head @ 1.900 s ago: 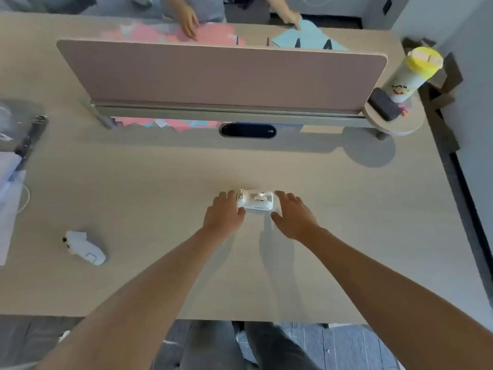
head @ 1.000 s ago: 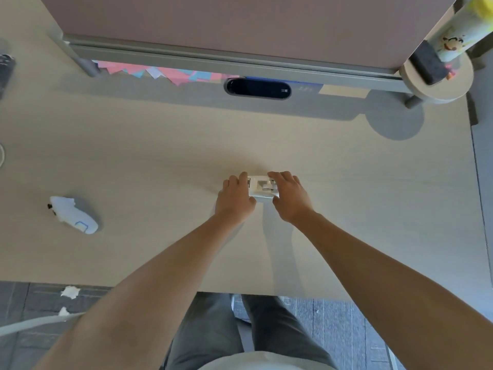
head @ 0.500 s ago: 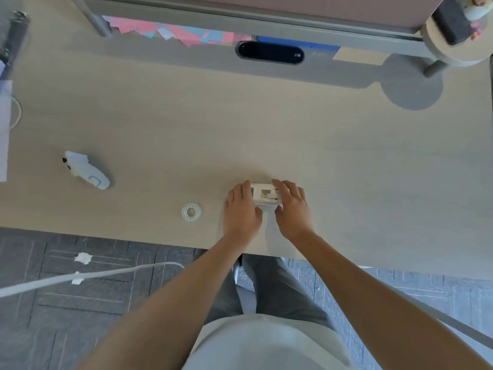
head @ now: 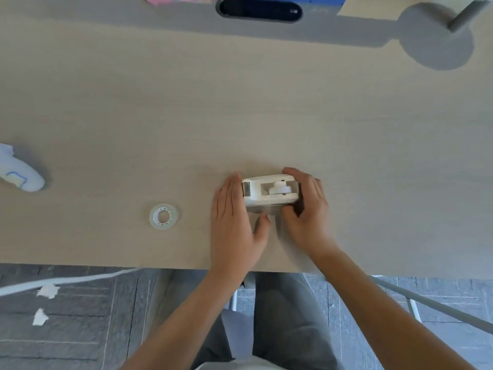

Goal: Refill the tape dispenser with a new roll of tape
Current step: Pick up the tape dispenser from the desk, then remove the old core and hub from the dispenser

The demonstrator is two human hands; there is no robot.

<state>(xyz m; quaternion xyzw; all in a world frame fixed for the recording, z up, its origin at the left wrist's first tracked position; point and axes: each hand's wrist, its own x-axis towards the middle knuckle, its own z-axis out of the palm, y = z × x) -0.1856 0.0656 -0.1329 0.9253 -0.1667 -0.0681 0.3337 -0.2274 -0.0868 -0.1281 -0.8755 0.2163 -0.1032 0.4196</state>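
Note:
A white tape dispenser (head: 269,192) lies on the wooden table (head: 240,108) near the front edge, with a bare white spool hub showing in its slot. My right hand (head: 306,209) wraps around its right end, fingers behind and thumb in front. My left hand (head: 234,222) rests flat against its left end at the cutter, fingers together. A clear roll of tape (head: 163,217) lies flat on the table, apart, to the left of my left hand.
A white and blue handheld device (head: 20,174) lies at the left edge. A black oval cable port (head: 258,9) sits at the back. The table's front edge runs just below my wrists; grey floor with paper scraps (head: 45,303) and a white cable lies beneath.
The view has tilted down and closer, bringing the tape roll into sight. Both hands have pulled the dispenser toward the table's front edge and stay on its two ends.

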